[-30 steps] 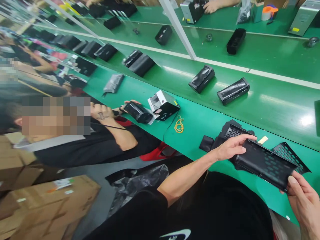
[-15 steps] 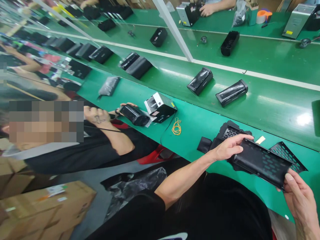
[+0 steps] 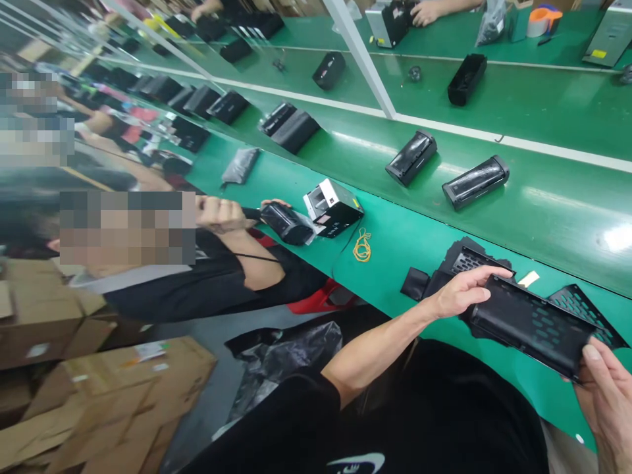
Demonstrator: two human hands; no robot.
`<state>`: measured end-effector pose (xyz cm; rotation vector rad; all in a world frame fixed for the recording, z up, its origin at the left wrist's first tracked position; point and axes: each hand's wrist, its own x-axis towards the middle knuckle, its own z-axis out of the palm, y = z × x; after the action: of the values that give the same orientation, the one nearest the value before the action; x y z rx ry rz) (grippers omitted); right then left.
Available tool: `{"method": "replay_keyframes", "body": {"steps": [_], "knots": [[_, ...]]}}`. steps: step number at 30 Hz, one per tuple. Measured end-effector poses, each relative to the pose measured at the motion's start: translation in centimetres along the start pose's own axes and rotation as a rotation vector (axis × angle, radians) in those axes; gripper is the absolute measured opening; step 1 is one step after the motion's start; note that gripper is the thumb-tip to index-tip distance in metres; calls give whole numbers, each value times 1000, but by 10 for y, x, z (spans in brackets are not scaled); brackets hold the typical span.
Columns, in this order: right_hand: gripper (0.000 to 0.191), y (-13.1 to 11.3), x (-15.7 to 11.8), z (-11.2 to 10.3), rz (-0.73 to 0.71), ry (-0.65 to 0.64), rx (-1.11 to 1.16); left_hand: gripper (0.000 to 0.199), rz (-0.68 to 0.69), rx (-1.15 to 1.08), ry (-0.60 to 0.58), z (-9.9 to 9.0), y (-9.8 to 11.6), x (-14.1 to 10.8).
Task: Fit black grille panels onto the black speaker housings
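A black perforated speaker grille point(image 3: 536, 316), curved and covered with dark mesh, is held between both hands above the green workbench. Its left end is gripped by my left hand point(image 3: 461, 293), thumb on the near face. At the opposite end my right hand point(image 3: 605, 388) pinches the corner between thumb and fingers. Under and behind my left hand lie a dark ragged sheet point(image 3: 467, 247) and another slotted black panel point(image 3: 476, 260). Beyond my right hand rests a flat perforated panel point(image 3: 580, 306). A small black pad point(image 3: 415, 283) lies left of my wrist.
Two black speaker housings point(image 3: 412, 158) lie on the green conveyor point(image 3: 553, 230). A yellow cord loop point(image 3: 362, 247) and a silver-black box point(image 3: 336, 207) stand left on the bench. A co-worker's hand point(image 3: 222, 214) is beside them. Cardboard boxes point(image 3: 143, 388) fill the floor at left.
The view has turned slightly left, so the scene sits farther right. Both hands keep hold of the grille, which looks much the same.
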<state>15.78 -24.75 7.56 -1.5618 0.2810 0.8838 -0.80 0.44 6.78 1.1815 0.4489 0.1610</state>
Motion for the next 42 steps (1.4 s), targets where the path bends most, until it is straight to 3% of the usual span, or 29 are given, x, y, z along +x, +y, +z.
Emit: {"method": "replay_keyframes", "body": {"steps": [6, 13, 19, 26, 31, 35, 39, 42], "knots": [[56, -4, 1, 5, -18, -28, -64, 58, -39, -41, 41, -1, 1, 2], [53, -11, 18, 16, 63, -99, -102, 61, -233, -260, 127, 0, -7, 15], [47, -11, 23, 21, 96, -83, -89, 56, -229, -244, 155, -2, -5, 18], [58, -10, 23, 28, 107, -35, -89, 56, -212, -117, 128, -7, -9, 18], [53, -13, 26, 26, 102, -36, -98, 59, -228, -280, 120, -13, -19, 19], [54, -20, 45, 21, 125, -139, -181, 59, -345, -576, -14, -24, -39, 32], [64, -28, 77, 35, 187, -349, -347, 75, -498, -619, -200, -30, -58, 54], [60, -42, 112, 70, 172, -591, -515, 62, -401, -600, -117, -35, -52, 55]]}}
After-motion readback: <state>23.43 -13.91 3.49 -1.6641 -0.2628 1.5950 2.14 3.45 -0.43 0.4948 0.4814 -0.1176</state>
